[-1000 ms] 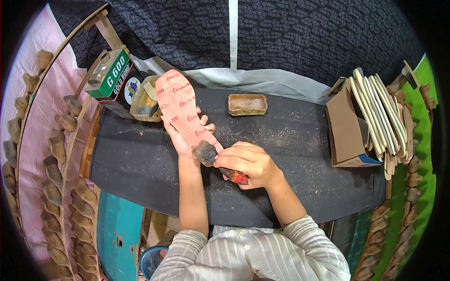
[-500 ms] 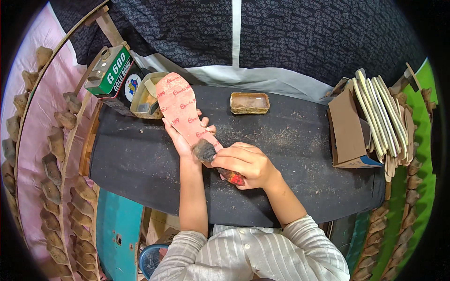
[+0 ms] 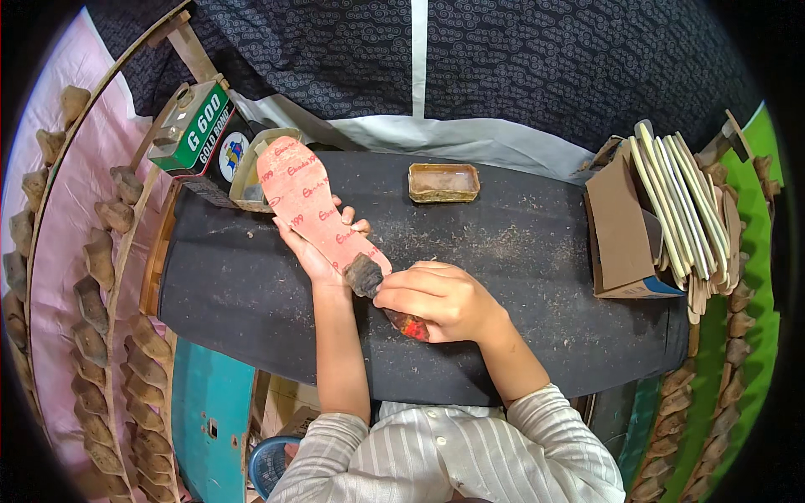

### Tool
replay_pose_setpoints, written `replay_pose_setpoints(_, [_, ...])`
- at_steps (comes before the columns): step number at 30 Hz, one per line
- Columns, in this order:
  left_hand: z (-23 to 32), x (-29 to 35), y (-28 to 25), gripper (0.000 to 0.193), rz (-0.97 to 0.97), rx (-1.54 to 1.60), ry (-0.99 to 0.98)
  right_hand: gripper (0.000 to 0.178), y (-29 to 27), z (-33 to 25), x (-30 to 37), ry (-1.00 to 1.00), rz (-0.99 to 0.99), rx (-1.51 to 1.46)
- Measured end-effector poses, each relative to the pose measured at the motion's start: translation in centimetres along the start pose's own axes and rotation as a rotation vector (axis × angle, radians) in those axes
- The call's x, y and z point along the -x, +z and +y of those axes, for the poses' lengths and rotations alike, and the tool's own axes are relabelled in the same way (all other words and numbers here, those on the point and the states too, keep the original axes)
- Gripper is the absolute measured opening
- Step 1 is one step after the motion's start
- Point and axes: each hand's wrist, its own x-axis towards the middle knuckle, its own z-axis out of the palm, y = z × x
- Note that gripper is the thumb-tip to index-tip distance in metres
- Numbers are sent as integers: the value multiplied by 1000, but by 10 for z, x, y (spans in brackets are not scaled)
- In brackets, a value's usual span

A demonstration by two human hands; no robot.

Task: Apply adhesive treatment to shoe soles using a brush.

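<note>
My left hand (image 3: pixel 306 249) holds a pink shoe insole (image 3: pixel 309 197) from beneath, thumb along its left edge and fingertips curled over the right. Red lettering repeats across its upper face. The wide forefoot end points away to the upper left, above the table. Closed round a brush, my right hand (image 3: pixel 443 300) is at the insole's near end. The brush has a dark grey, matted head (image 3: pixel 364 277) lying against the heel end of the insole. Its red and yellow patterned lower end (image 3: pixel 409 326) sticks out below my fingers.
A black-covered table (image 3: pixel 511 310) bears scattered crumbs. On it are a small rectangular dish (image 3: pixel 444 184), a yellowish tub (image 3: pixel 249 194), a green and black metal can (image 3: pixel 189 138), and a cardboard box (image 3: pixel 625 230) of upright insole-shaped sheets. Racks of shoe lasts (image 3: pixel 94 302) flank both sides.
The insole has swung and shifted left, its far end tilting further left. The brush head has moved slightly left with it, still against the near end.
</note>
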Motion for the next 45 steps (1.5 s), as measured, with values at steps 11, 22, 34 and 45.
replay_pose_setpoints(11, [1,-3,-10,73,-97,28,70,31,2,7,2,-24,65,9])
replay_pose_setpoints(22, [5,-7,-21,77,8,86,65,35,-1,6,4,9,-35,-47])
replay_pose_setpoints(34, [2,-3,-18,78,-70,97,115,35,-12,9,6,161,-1,-1])
replay_pose_setpoints(45, [-2,-3,-20,75,-91,143,69,39,-23,19,10,312,29,-174])
